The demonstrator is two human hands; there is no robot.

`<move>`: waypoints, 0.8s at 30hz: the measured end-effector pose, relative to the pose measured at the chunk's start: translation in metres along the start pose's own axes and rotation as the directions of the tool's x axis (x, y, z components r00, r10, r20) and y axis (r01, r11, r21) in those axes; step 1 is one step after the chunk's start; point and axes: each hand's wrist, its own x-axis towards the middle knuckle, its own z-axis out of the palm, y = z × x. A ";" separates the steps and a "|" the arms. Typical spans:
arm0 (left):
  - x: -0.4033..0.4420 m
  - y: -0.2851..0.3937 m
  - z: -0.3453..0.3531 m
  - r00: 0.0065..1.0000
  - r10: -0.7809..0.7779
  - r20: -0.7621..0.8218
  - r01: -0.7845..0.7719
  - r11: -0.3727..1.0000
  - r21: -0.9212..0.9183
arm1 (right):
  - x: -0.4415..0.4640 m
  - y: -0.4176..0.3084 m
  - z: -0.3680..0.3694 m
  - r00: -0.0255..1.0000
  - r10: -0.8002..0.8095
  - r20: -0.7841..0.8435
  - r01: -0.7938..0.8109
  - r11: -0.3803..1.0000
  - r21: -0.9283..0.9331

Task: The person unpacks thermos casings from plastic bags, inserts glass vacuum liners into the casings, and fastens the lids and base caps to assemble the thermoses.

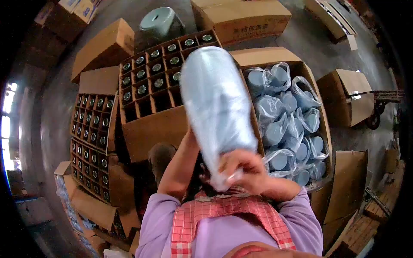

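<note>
A large pale silvery-blue cylinder (217, 92), blurred by motion and wrapped in a clear plastic bag, is held up in front of me at a tilt. My right hand (245, 170) is closed on the gathered end of the bag, near my chest. Behind the cylinder's left side goes my left hand (192, 136), which seems to support it; its fingers are hidden. On the right, an open carton (325, 142) holds several bagged blue cylinders (288, 101). Beyond my left arm stands a divided carton (152, 131) with round glassy tops (157, 67) in many cells.
Two more divided cartons (112, 124) with glassy tops stand at the left. A pale green stool (157, 19) and a closed carton (254, 21) are at the back. Another carton (344, 96) sits at the right beside a wheeled cart (374, 118).
</note>
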 end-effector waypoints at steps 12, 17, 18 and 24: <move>-0.181 0.069 -0.103 0.928 0.223 -0.299 -0.087 0.909 0.409 | 0.045 0.016 0.048 0.972 -0.219 -0.089 0.065 0.609 -0.790; -0.201 0.084 -0.104 0.913 0.233 -0.336 -0.039 0.867 0.497 | 0.072 0.037 0.030 0.995 0.025 -0.097 -0.091 0.612 -0.786; -0.201 0.091 -0.097 0.901 0.233 -0.366 -0.026 0.871 0.491 | 0.084 0.024 0.031 0.962 0.176 -0.207 -0.268 0.736 -0.621; -0.196 0.088 -0.112 0.940 0.150 -0.306 0.071 0.792 0.606 | 0.113 -0.107 -0.021 0.775 -0.502 -0.383 0.437 0.865 -0.247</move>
